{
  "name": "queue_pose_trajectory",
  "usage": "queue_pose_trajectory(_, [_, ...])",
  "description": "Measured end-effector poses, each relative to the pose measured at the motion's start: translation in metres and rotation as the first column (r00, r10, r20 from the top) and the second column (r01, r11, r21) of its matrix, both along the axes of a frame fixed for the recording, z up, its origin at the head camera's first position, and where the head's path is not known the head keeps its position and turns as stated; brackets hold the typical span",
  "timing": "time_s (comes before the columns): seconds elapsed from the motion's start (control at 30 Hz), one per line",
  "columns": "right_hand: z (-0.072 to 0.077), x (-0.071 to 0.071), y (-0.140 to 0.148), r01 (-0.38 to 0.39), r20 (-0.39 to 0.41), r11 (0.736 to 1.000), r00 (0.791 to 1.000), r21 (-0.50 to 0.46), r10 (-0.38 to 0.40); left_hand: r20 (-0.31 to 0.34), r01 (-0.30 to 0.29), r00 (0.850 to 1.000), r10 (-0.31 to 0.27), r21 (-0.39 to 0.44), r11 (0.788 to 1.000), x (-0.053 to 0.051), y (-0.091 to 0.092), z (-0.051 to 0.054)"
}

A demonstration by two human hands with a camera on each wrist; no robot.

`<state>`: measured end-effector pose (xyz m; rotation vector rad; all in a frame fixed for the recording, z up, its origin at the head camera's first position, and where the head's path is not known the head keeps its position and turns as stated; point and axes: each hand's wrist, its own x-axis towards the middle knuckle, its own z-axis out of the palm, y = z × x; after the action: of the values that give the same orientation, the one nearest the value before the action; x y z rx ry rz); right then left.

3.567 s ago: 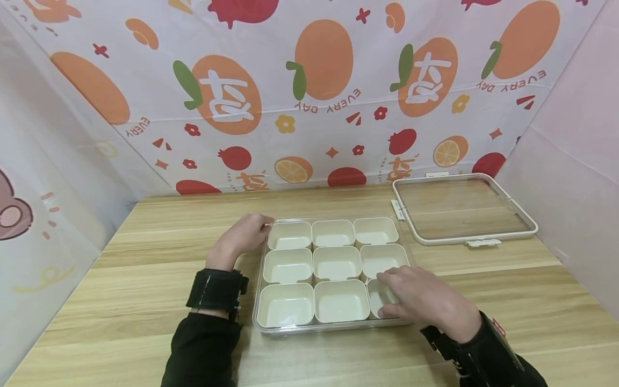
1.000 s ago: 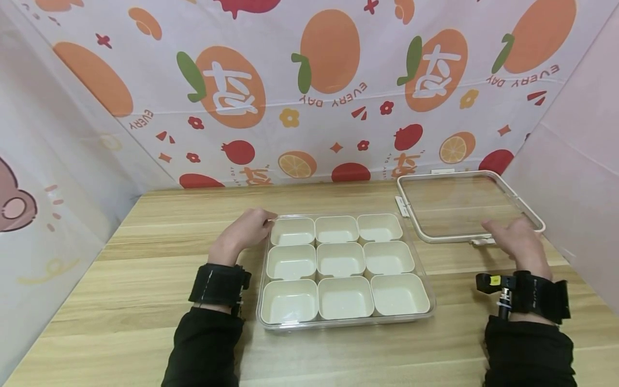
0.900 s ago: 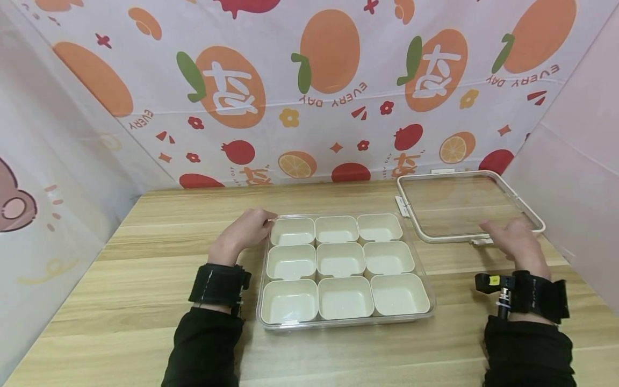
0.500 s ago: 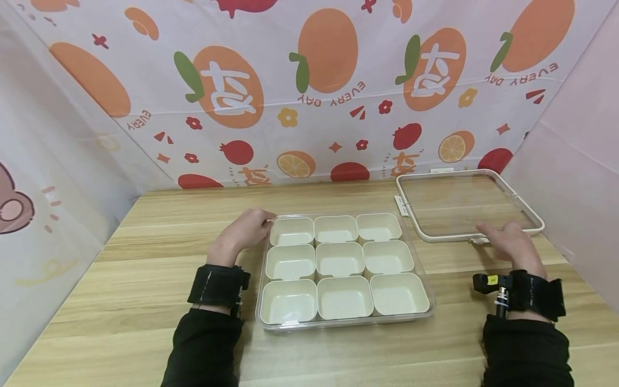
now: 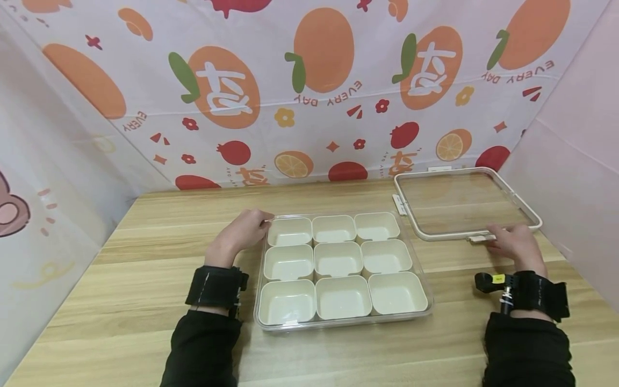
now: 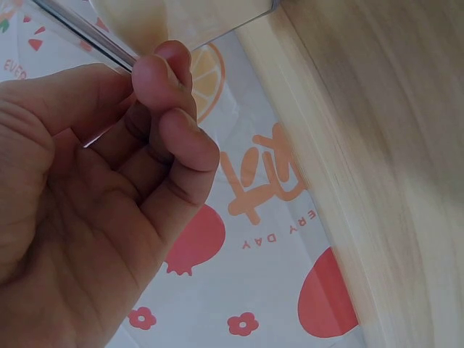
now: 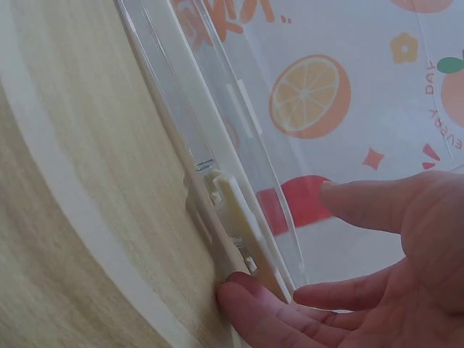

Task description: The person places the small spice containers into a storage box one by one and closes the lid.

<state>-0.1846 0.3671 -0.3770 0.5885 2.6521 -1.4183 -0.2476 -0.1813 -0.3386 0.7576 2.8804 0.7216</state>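
A clear plastic box [image 5: 345, 321] stands on the table, with several cream cups [image 5: 338, 259] set in rows inside it. At its far left corner my left hand [image 5: 240, 232] pinches the rim; the left wrist view has the fingers curled at the clear edge. To the box's right lies a clear lid [image 5: 464, 204] with a white frame and side latches. My right hand [image 5: 519, 247] is at the lid's front edge. In the right wrist view its fingertips touch the end of a latch [image 7: 246, 221], while the thumb stays straight and apart.
All of this sits on a wood-grain table [image 5: 135, 279]. A fruit-print cloth [image 5: 319, 123] hangs behind the table's back edge, close to the lid's far side. Pale cloth walls [image 5: 575, 177] flank the table on left and right.
My right hand has left the box's front right cup, gone over to the lid, and lately lowered its fingers to the front latch. The left hand has kept its place on the rim.
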Motion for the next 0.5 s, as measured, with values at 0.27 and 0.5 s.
queue_pose_trajectory(0.27, [-0.0029, -0.0012, -0.0050, 0.040, -0.031, 0.995, 0.999, -0.087, -0.043, 0.004, -0.006, 1.000, 0.006, 0.005, 1.000, 0.0002, -0.0003, 0.0002])
queue_pose_trajectory(0.5, [-0.0079, 0.0000, -0.0054, 0.099, -0.012, 0.978, 0.995, -0.182, -0.102, -0.009, 0.003, 1.000, -0.003, 0.005, 1.000, -0.0006, -0.0006, -0.0001])
